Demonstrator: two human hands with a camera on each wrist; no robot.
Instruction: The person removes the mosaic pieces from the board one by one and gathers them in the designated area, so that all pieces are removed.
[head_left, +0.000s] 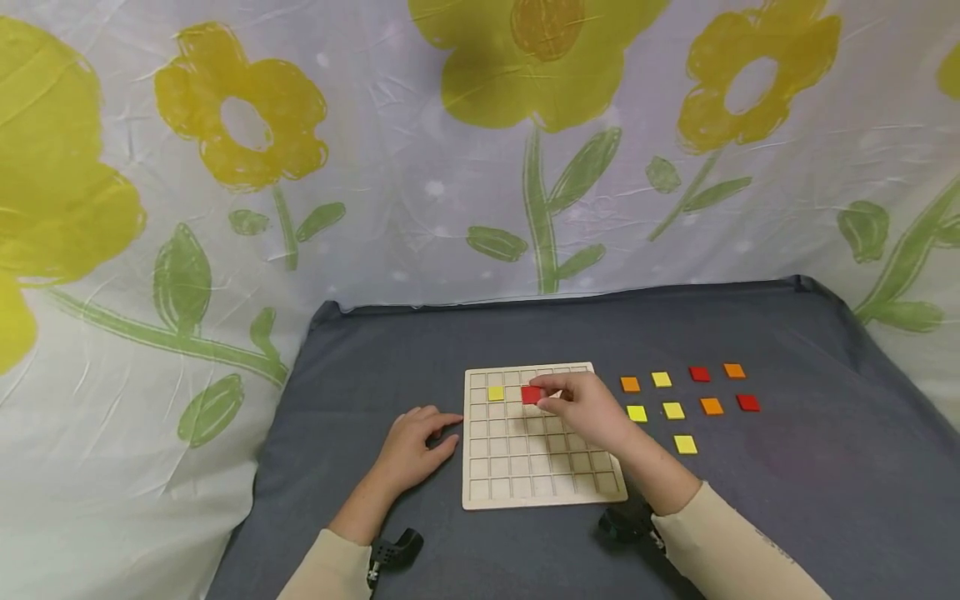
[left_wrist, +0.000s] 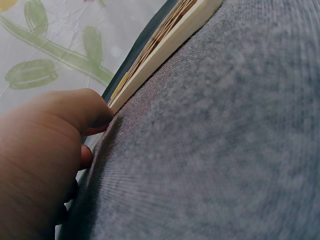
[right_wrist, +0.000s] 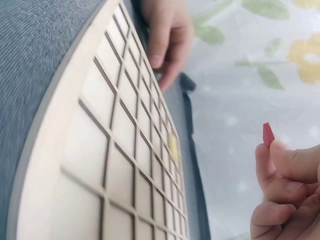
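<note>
A pale wooden board point(head_left: 498, 467) with a grid of square recesses lies on the dark cloth. One yellow tile point(head_left: 496, 393) sits in a cell near its upper left. Between thumb and forefinger my right hand point(head_left: 588, 408) pinches a red tile point(head_left: 531, 395); the right wrist view shows that red tile point(right_wrist: 268, 134) raised above the board. At the board's left edge rests my left hand point(head_left: 415, 446), fingers loosely spread, the forefinger touching or nearly touching the rim. In the left wrist view, the left hand point(left_wrist: 55, 135) is beside the board's side point(left_wrist: 165, 55).
Right of the board lie several loose tiles in rough rows: orange tiles point(head_left: 712, 406), yellow tiles point(head_left: 673, 411) and red tiles point(head_left: 747, 402). Behind the dark cloth point(head_left: 420, 342) hangs a white curtain point(head_left: 405, 208) printed with yellow flowers. Each wrist wears a black device.
</note>
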